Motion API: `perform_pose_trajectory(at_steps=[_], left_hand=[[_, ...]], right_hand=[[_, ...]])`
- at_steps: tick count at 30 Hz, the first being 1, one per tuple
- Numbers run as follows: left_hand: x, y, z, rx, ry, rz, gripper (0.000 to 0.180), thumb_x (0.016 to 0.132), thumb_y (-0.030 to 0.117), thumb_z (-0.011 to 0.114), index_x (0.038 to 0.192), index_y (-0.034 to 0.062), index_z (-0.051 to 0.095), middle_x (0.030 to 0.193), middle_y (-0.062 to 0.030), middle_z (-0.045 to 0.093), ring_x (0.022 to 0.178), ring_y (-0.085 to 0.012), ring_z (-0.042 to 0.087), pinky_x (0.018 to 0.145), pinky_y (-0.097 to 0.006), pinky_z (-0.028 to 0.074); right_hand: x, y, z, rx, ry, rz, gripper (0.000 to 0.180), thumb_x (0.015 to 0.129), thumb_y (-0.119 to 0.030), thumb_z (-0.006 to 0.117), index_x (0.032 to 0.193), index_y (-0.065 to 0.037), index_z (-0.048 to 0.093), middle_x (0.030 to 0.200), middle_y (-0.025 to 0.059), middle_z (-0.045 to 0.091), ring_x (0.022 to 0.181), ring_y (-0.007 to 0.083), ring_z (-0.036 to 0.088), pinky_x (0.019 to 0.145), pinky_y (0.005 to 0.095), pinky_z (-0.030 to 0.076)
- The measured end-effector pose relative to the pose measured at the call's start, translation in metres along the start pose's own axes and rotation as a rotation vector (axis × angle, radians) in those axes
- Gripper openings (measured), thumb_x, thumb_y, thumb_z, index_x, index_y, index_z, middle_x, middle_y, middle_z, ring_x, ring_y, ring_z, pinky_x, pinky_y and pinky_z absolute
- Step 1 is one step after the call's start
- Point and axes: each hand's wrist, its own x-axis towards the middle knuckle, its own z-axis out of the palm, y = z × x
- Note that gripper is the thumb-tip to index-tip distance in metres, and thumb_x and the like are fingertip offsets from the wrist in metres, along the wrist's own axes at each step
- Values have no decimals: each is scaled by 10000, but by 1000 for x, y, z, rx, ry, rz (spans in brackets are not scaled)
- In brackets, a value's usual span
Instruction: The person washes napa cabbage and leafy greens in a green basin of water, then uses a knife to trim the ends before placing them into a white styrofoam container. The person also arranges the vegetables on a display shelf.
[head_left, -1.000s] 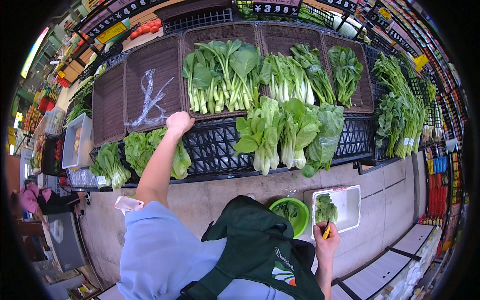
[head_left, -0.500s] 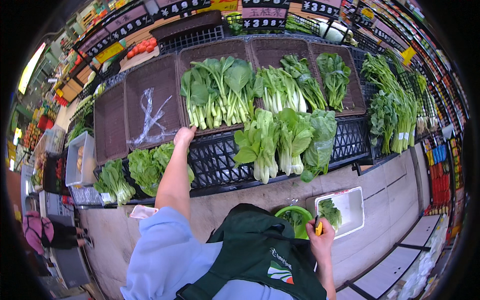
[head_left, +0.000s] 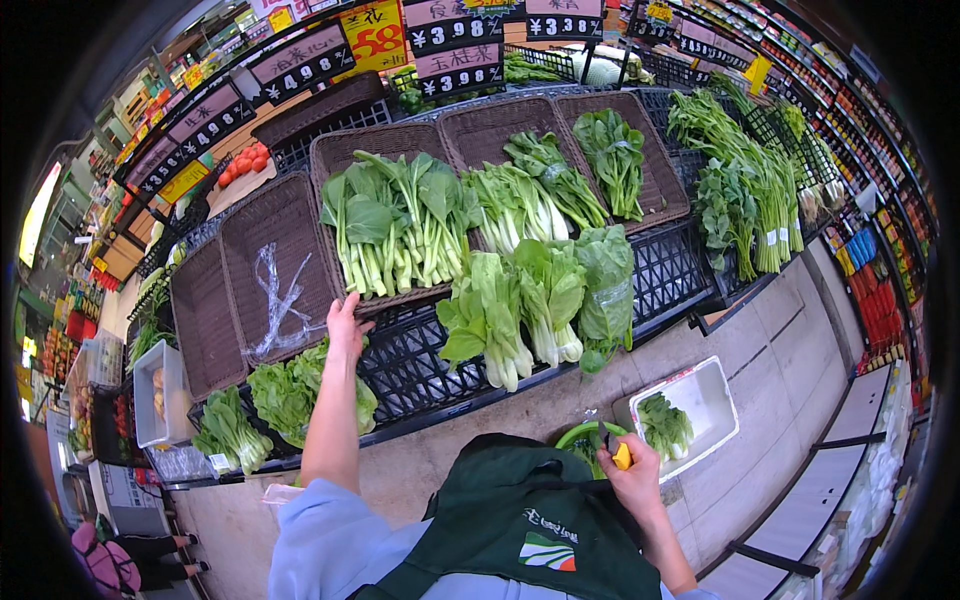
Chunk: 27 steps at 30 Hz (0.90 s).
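My left hand [head_left: 347, 330] is at the near left corner of a brown wicker basket [head_left: 330, 155], fingers apart and fingertips touching its rim. Leafy greens with thick pale stems [head_left: 400, 225] lie in that basket. Low on the right, my right hand [head_left: 635, 475] is closed around a small yellow-and-black knife [head_left: 622, 456], its dark end pointing up and away from me. Just beyond and beneath it is a green bucket [head_left: 578, 436], partly hidden by the hand and my apron. Bunched lettuce [head_left: 300, 390] sits beside my left forearm.
Three leafy bundles [head_left: 540, 305] stand on the black crate shelf [head_left: 660, 285]. A brown basket [head_left: 270, 235] on the left holds clear plastic strips [head_left: 275, 300]. A white foam box [head_left: 715, 415] with greens sits on the floor. Price signs [head_left: 460, 65] line the back.
The view has shifted and turned. My left hand's fingers have spread at the basket corner. My right hand has tilted the knife, so its dark end now shows above the bucket.
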Motion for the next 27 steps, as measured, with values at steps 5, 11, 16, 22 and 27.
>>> perform_pose_trajectory(at_steps=[5, 11, 16, 22, 27], left_hand=[[24, -49, -11, -779, -151, -76, 253, 793, 115, 617, 1014, 108, 493, 1082, -117, 554, 1034, -363, 528, 870, -638, 392], [35, -57, 1, -771, -169, -206, 318, 760, 0, 622, 1060, 39, 523, 1074, -132, 567, 1044, -314, 531, 942, -543, 397], [32, -44, 4, -573, -180, -212, 293, 752, -6, 642, 1031, 20, 561, 973, -85, 617, 898, -211, 588, 827, -377, 469], [16, -58, 23, -415, -61, 89, 282, 719, -51, 659, 982, 20, 588, 876, -86, 631, 777, -160, 597, 656, -263, 468], [14, -59, 51, -685, -72, 35, 425, 673, -89, 670, 1066, 21, 552, 915, -82, 616, 812, -176, 595, 739, -288, 482]], right_hand=[[8, -12, 10, 0, -68, -56, 179, 671, -34, 704, 792, 8, 578, 708, 112, 558, 642, 236, 560, 597, 305, 439], [22, -16, 12, -69, -94, -78, 185, 654, -22, 701, 790, 2, 579, 712, 118, 557, 648, 251, 564, 597, 312, 441], [34, -20, 13, -71, -103, -61, 186, 652, -22, 700, 793, 1, 580, 704, 114, 550, 645, 254, 560, 597, 312, 440], [38, -8, 24, -100, -117, -34, 193, 665, -54, 717, 788, -3, 578, 689, 108, 539, 622, 222, 539, 590, 306, 438], [32, -30, 25, 47, -166, 57, 139, 781, -125, 659, 846, -36, 574, 673, 12, 526, 609, 92, 444, 567, 252, 401]])
